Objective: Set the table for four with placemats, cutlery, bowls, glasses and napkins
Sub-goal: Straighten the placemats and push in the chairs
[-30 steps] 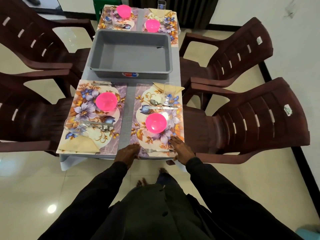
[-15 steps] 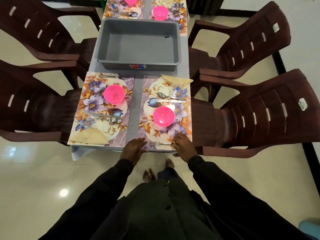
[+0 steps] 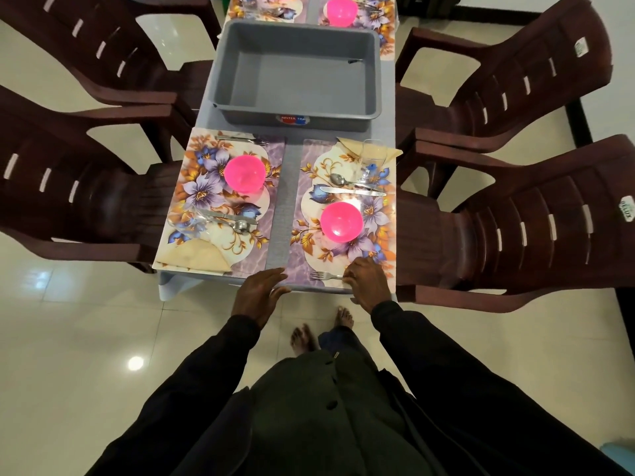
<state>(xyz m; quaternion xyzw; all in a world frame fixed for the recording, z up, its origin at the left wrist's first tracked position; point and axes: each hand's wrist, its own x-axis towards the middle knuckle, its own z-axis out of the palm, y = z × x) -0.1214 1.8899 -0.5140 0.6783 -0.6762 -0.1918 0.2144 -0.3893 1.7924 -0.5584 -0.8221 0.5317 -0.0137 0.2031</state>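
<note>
I logged the task as nearly complete, by my reading. The near right placemat (image 3: pixel 311 235) held a pink bowl (image 3: pixel 342 221), knife (image 3: pixel 350 191), spoon (image 3: pixel 338 180), glass (image 3: pixel 372 159) and napkin (image 3: pixel 352 147), with the fork (image 3: pixel 324 276) lying along its near edge. The right hand (image 3: pixel 369 281) sat on the fork's handle end, fingertips curled onto it in what looked like a pinch; I took this for a last straightening. The left hand (image 3: pixel 259 293) lay flat, fingers straight and holding nothing, on the table (image 3: pixel 283 207) edge at that mat's near left corner. The near left placemat (image 3: pixel 206 197) showed its own bowl, fork, knife with spoon, and napkin. Its glass was only a faint clear shape that I could barely make out. The grey tub (image 3: pixel 261 118) in the middle stood empty, which suggested nothing was left to lay out. The 2 far settings were cut off at the top. I saw 1 far bowl (image 3: pixel 340 10) and parts of both mats, but could not confirm cutlery, glasses or napkins there. 4 chairs (image 3: pixel 515 218) stood round the table.
</note>
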